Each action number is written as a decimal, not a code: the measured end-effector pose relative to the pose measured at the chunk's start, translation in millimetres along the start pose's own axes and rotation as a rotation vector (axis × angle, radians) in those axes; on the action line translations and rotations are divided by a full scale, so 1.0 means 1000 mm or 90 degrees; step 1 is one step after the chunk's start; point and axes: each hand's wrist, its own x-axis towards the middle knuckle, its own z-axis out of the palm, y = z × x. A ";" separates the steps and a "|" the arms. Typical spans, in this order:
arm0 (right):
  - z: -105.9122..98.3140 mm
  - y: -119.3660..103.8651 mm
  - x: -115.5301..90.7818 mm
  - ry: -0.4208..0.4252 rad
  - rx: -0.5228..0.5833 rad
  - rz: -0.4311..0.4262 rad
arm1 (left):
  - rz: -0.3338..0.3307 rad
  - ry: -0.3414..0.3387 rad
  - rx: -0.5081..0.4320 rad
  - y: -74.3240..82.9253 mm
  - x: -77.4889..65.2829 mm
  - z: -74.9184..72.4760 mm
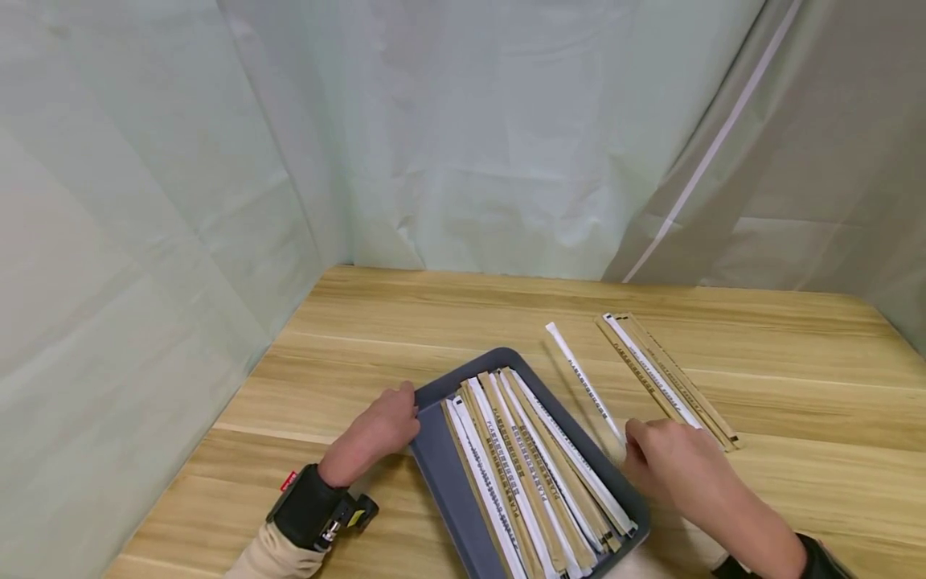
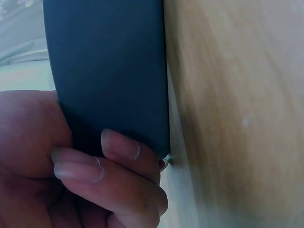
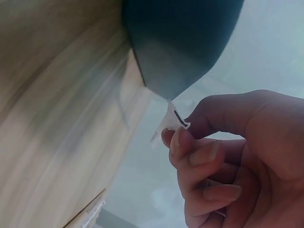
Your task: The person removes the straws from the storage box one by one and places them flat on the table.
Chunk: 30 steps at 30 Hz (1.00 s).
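Note:
A dark grey tray (image 1: 436, 454) lies slanted on the table, holding a row of white and brown paper-wrapped straws (image 1: 499, 450) printed with dark lettering. My left hand (image 1: 379, 422) grips its far-left corner; the left wrist view shows curled fingers (image 2: 114, 185) around the tray's end (image 2: 109, 71). Just off the tray's right side, my right hand (image 1: 676, 462) pinches a single white wrapped straw (image 1: 579, 374) by its near end. That straw points up and away to the left. In the right wrist view, thumb and fingertips close on the crimped wrapper end (image 3: 173, 118).
Right of the held straw, a small group of wrapped straws (image 1: 665, 382), brown with a white one among them, lies on the wooden table (image 1: 347, 354). Pale curtains (image 1: 470, 145) hang behind the table and along its left side.

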 end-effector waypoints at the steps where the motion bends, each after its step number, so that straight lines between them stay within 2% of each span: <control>1: 0.001 0.002 0.000 -0.001 -0.002 0.004 | -0.001 -0.001 0.000 0.000 0.000 0.000; 6: 0.006 0.010 0.001 -0.008 -0.026 0.020 | 0.003 0.002 0.006 0.000 0.000 0.000; 15: 0.010 0.023 0.001 -0.061 -0.049 0.057 | 0.004 0.001 0.014 0.000 0.000 0.000; 30: 0.013 0.038 0.002 -0.055 -0.066 0.087 | -0.007 -0.003 0.011 0.001 0.001 0.000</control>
